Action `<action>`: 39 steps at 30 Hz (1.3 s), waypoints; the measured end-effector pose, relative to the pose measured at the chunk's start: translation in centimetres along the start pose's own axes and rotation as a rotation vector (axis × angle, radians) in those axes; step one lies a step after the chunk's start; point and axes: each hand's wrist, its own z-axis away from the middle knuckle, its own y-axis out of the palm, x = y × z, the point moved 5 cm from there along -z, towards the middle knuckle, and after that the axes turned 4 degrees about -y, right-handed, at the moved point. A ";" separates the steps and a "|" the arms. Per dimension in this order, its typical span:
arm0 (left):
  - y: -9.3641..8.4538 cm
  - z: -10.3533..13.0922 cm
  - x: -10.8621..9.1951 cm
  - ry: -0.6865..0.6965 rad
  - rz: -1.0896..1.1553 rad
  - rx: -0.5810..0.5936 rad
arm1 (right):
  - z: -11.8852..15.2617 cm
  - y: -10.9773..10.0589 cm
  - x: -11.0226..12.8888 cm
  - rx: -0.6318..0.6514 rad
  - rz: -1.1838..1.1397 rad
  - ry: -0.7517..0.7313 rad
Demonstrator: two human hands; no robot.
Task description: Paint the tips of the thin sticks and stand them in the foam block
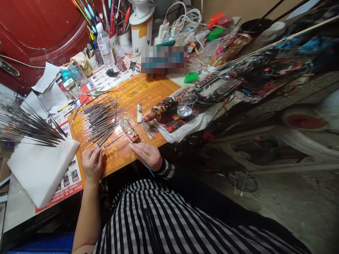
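Note:
At the table's front edge, my left hand pinches one end of a thin dark rod, which points up to the right. My right hand is closed around a slim stick with a blue end; its working tip is too small to make out. Just beyond the right fingertips lies a paint-spattered block. A pile of similar dark rods spreads over the orange table covering beyond my left hand. Between the hands and the roller-like, paint-crusted tool lies a small flat blade.
On the left, a white foam block has many dark rods stuck in it. A water bottle and pots of brushes stand at the back. Paint-stained clutter, a small clear dish and a white cloth lie to the right.

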 end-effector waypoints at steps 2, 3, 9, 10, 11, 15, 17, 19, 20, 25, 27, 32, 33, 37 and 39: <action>0.0 0.0 -0.1 0.011 0.011 -0.009 | 0.1 0.0 0.0 0.004 0.000 0.006; -0.1 0.0 -0.1 0.022 0.018 -0.018 | 0.1 0.1 -0.1 0.005 0.000 0.009; -0.2 -0.1 -0.3 0.059 0.028 -0.052 | 0.0 0.0 0.0 0.007 0.010 -0.013; -0.2 -0.1 -0.3 0.056 0.023 -0.051 | 0.0 0.0 0.0 0.008 0.009 -0.013; -0.2 -0.1 -0.3 0.054 0.018 -0.050 | 0.0 0.0 0.0 0.008 0.009 -0.010; -0.2 -0.1 -0.3 0.060 0.012 -0.057 | -0.1 0.0 0.1 0.012 0.010 -0.009; -0.1 0.0 -0.3 0.062 0.016 -0.060 | -0.1 0.0 0.1 0.009 0.011 -0.015; -0.1 0.0 -0.2 0.061 0.017 -0.061 | -0.2 -0.1 0.1 0.005 0.013 -0.019; -0.1 0.0 -0.2 0.063 0.018 -0.062 | -0.2 -0.2 0.1 -0.001 0.013 -0.021; -0.1 0.0 -0.4 0.065 0.028 -0.069 | -0.2 -0.4 0.8 -0.034 -0.042 -0.010; -0.1 0.1 -0.4 0.055 0.022 -0.065 | -0.3 0.0 1.5 -0.007 -0.087 -0.010; -0.1 0.1 -0.8 0.057 0.010 -0.078 | -0.8 2.0 4.3 0.074 -0.200 -0.061; -0.1 0.1 -0.8 0.052 0.007 -0.077 | -0.9 2.4 4.7 0.081 -0.214 -0.072; -0.1 0.1 -1.3 0.029 -0.017 -0.063 | -0.6 3.8 5.7 0.096 -0.226 -0.092; -0.1 0.2 -1.5 0.026 -0.029 -0.061 | -0.3 4.2 5.8 0.115 -0.206 -0.091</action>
